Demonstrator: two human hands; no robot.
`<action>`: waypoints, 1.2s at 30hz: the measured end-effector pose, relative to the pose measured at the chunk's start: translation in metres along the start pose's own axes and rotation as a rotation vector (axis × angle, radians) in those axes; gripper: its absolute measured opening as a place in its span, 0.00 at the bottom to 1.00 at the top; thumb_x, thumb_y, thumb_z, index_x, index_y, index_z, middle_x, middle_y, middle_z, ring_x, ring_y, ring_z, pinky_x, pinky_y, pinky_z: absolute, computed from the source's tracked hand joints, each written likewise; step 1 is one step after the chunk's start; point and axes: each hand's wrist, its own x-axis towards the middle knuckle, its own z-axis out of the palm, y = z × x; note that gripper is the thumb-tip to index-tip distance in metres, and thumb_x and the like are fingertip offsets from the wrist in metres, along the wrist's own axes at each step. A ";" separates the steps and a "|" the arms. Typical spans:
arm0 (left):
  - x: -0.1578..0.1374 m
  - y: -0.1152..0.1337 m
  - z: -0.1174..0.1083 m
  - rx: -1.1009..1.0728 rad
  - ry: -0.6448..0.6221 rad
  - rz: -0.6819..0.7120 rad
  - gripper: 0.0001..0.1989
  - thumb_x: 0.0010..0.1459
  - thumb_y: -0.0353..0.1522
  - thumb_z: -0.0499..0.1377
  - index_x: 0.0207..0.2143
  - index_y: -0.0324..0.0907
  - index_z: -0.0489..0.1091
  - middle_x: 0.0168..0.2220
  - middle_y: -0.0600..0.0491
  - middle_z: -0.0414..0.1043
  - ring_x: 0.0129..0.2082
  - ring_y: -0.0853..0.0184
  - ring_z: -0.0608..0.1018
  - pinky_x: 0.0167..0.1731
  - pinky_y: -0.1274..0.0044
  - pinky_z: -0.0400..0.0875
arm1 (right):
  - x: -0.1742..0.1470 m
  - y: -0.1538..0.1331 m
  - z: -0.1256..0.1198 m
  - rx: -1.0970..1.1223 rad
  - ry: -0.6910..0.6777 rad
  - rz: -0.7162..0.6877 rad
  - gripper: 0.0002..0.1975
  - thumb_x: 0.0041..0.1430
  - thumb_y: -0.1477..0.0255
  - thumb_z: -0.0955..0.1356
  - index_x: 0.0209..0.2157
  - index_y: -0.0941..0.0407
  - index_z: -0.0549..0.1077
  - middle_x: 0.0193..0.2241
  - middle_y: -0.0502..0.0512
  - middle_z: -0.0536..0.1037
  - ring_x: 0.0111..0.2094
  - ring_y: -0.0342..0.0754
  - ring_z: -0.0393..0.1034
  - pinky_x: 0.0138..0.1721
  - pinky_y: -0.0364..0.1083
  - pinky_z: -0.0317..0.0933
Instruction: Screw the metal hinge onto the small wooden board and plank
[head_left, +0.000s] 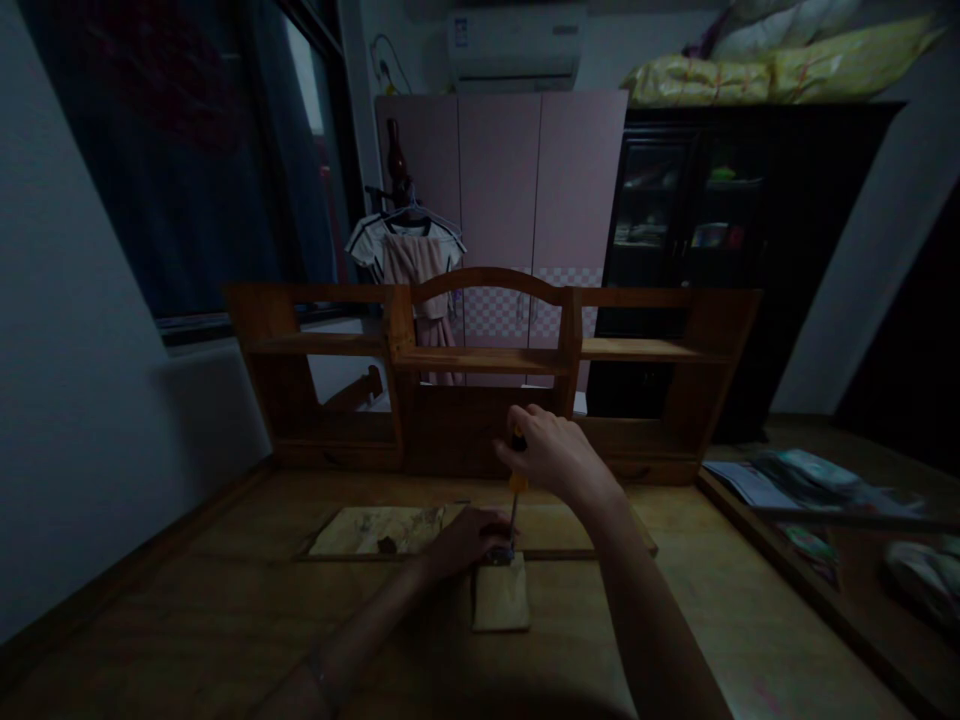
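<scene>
The right hand (551, 455) hides most of the screwdriver (515, 500) handle. Its tip is lost in shadow behind the left hand (465, 540). Papers (810, 480) at right are too dim to read.

Two bare forearms come up from the lower edge of the view over the wooden table (225, 590), both uncovered from the elbow down with no sleeve showing on either. The left hand (465, 540) is the smaller in view, its fingers short and rounded in the dim light, and the left forearm behind it is slim, with a thin dark band, like a bracelet or hair tie, around it nearer the elbow, low over the table's front edge. The right hand (555, 455) shows its back and knuckles, with no ring or watch visible; the right forearm is broader, being closer to the camera. The low light hides finer detail such as nails.
</scene>
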 end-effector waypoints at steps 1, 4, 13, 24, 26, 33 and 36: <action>-0.001 0.000 0.002 -0.008 0.009 0.024 0.11 0.56 0.25 0.59 0.41 0.41 0.76 0.39 0.53 0.74 0.41 0.67 0.75 0.42 0.80 0.66 | 0.001 0.000 0.001 -0.014 -0.014 0.014 0.12 0.65 0.62 0.68 0.40 0.56 0.69 0.35 0.52 0.70 0.34 0.52 0.69 0.28 0.47 0.50; -0.006 0.000 0.007 -0.014 0.047 0.066 0.10 0.59 0.24 0.57 0.42 0.41 0.75 0.40 0.53 0.72 0.42 0.68 0.74 0.43 0.80 0.65 | 0.001 0.001 0.003 0.007 -0.043 0.003 0.06 0.65 0.69 0.68 0.39 0.57 0.68 0.34 0.51 0.70 0.35 0.51 0.69 0.30 0.46 0.51; -0.010 0.000 0.007 -0.124 0.049 -0.003 0.12 0.59 0.24 0.57 0.43 0.41 0.76 0.41 0.55 0.75 0.42 0.68 0.76 0.44 0.81 0.67 | 0.002 0.001 0.004 0.079 -0.065 -0.010 0.07 0.64 0.68 0.69 0.39 0.56 0.68 0.34 0.51 0.68 0.34 0.49 0.68 0.34 0.46 0.52; -0.011 -0.006 0.012 -0.075 0.129 -0.014 0.10 0.58 0.25 0.60 0.41 0.42 0.76 0.39 0.56 0.75 0.41 0.67 0.76 0.45 0.80 0.66 | 0.000 -0.002 0.003 0.084 -0.062 -0.019 0.09 0.63 0.68 0.70 0.41 0.56 0.68 0.36 0.52 0.68 0.36 0.49 0.68 0.34 0.45 0.54; -0.012 -0.005 0.013 -0.047 0.134 -0.008 0.10 0.58 0.24 0.59 0.41 0.42 0.75 0.40 0.56 0.75 0.41 0.68 0.75 0.44 0.80 0.65 | 0.002 -0.001 0.005 0.055 -0.059 -0.005 0.08 0.65 0.68 0.69 0.40 0.57 0.68 0.35 0.52 0.68 0.36 0.50 0.68 0.35 0.45 0.54; -0.013 0.002 0.013 0.010 0.146 0.013 0.08 0.58 0.23 0.61 0.39 0.42 0.73 0.39 0.57 0.73 0.41 0.70 0.74 0.43 0.82 0.63 | -0.001 -0.001 0.004 0.160 -0.061 -0.063 0.13 0.59 0.73 0.71 0.44 0.56 0.66 0.39 0.52 0.67 0.38 0.50 0.68 0.38 0.45 0.56; -0.014 0.002 0.013 0.077 0.160 0.017 0.07 0.58 0.23 0.62 0.38 0.42 0.73 0.38 0.58 0.72 0.40 0.70 0.73 0.42 0.82 0.62 | -0.001 -0.001 0.005 0.136 -0.055 -0.028 0.13 0.63 0.67 0.71 0.44 0.56 0.65 0.38 0.52 0.67 0.38 0.51 0.68 0.38 0.46 0.56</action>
